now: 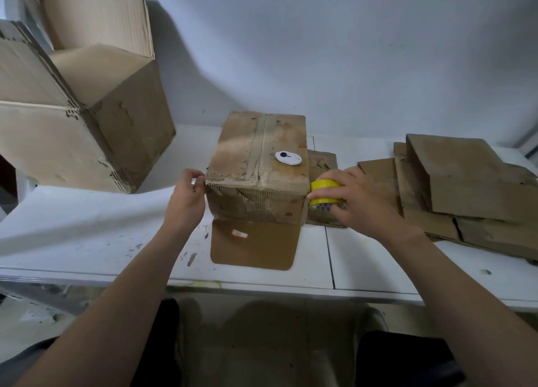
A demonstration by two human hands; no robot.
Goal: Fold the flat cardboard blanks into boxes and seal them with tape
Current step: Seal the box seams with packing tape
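A worn folded cardboard box (256, 165) stands on the white table (87, 235), with tape along its top seam and one flap (253, 244) lying flat toward me. My left hand (186, 200) pinches the box's near top-left corner with its fingertips. My right hand (361, 197) grips a yellow tape roll (324, 193) held against the box's right near edge. A small white oval cutter (288, 157) rests on the box top.
A big open cardboard box (96, 118) stands at the back left. A pile of flat cardboard blanks (460, 182) lies on the right of the table, and one blank (321, 160) sits just behind the tape roll. The table's front edge runs near my lap.
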